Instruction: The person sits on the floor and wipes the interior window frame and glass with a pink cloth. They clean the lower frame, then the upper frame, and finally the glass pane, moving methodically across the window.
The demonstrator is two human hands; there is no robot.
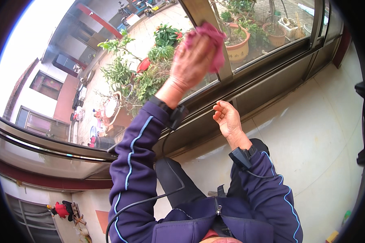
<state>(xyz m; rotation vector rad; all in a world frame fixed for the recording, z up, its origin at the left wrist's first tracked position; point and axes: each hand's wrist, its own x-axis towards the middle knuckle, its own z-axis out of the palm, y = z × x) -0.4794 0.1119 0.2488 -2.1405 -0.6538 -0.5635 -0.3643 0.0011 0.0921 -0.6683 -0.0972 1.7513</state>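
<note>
A crumpled magenta cloth (218,57) lies under the fingers of my left hand (193,62), against the metal window frame post (228,71) and the edge of the glass. The fingers are stretched over the cloth, and part of it hangs out to the right of them. My right hand (228,120) is raised in front of the metal panel below the sill, palm turned up and fingers loosely curled, with nothing in it. Each wrist bears a black strapped device with a cable.
Window tracks (261,73) run along the sill. Beyond the glass are a terracotta pot (238,45), leafy plants and a courtyard. A pale tiled floor (322,121) lies to the right. At lower left, a person in red (60,209) is some way off.
</note>
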